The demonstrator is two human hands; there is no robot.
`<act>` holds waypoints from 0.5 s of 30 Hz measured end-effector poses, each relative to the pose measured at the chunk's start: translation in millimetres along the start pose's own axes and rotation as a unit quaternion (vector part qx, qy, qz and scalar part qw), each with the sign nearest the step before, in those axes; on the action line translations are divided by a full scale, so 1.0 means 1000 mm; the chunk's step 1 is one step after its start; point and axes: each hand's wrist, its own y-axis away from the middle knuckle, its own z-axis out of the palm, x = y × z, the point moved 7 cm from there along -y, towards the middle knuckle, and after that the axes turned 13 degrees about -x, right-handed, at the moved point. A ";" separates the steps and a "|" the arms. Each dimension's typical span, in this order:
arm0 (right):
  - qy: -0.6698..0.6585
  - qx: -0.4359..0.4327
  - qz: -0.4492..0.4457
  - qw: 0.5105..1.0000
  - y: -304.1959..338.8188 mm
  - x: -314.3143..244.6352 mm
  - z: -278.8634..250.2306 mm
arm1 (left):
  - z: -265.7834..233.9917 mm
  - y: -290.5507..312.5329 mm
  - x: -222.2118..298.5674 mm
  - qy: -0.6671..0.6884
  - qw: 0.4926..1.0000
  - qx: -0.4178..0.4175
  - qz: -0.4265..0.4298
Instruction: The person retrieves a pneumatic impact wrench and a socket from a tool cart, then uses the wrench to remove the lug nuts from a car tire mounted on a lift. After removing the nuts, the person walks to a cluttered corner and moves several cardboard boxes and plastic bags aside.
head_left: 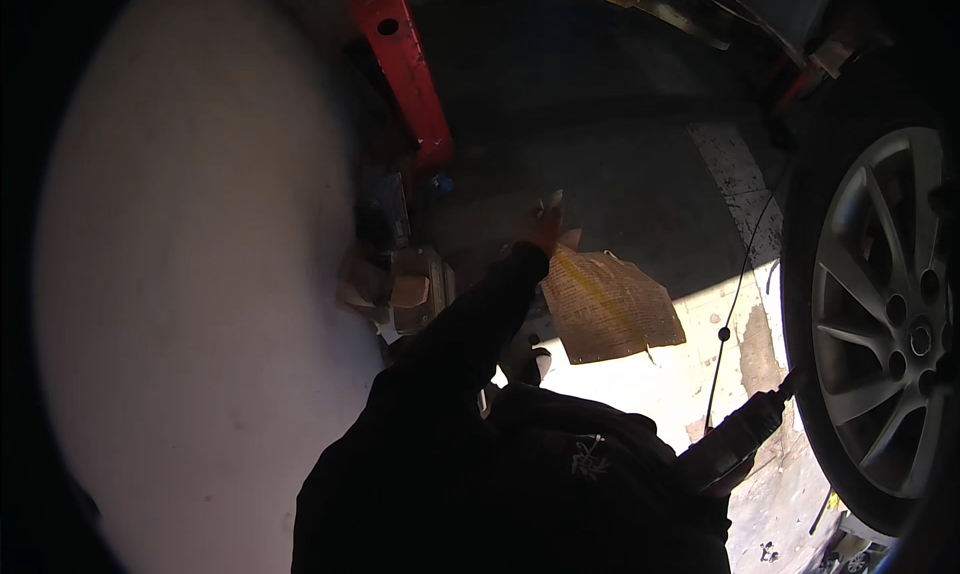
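Your left hand [546,230] is out in front of you, at the end of a long dark sleeve [455,324]; it is at the top left corner of a brown sheet [615,309], which has rows of small marks and a yellow stripe; a small pale bit [556,199] pokes up past your fingers; it is too dark there, so I cannot tell if your left grip is spread or pinching the sheet.

Your right hand [712,472] is low on the right, deep in shadow, by the back end of a dark tool [740,439]; I cannot tell how that grip stands; the tool slants up toward a big wheel [880,324], with its thin tip near the black tire [808,414]; I cannot tell if they touch.

A thin black cord [738,279] with a round knob [724,334] runs between the sheet and the wheel; bright sun lies on part of the floor [600,379]; to the left of your sleeve there are brown boxes [410,292]; above them is a red metal beam [405,74]; a big pale, blurry shape [200,274] fills the left side.
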 end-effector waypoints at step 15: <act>0.327 -0.011 -0.060 0.943 -0.042 0.023 -0.020 | -0.505 0.045 -0.200 -0.202 0.823 0.375 -0.375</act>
